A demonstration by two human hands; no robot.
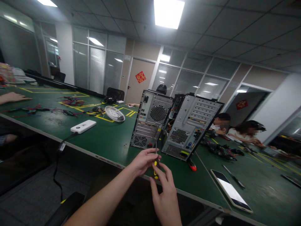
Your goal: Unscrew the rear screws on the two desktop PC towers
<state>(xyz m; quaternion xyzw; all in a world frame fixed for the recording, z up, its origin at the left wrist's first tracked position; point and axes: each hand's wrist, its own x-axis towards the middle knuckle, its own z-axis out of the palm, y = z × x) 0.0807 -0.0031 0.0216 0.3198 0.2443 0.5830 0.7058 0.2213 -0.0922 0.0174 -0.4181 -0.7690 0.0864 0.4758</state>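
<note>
right hand (166, 193), near: fingers grasping screwdriver (155, 169) handle; left hand (144, 161): fingers pinched about its far end; computer case (150, 121) beyond.

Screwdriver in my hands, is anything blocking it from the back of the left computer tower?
Nothing visible stands between the screwdriver and the left computer tower: it points up at the tower's rear, low on the right. Whether the tip touches is too small to tell.
</note>
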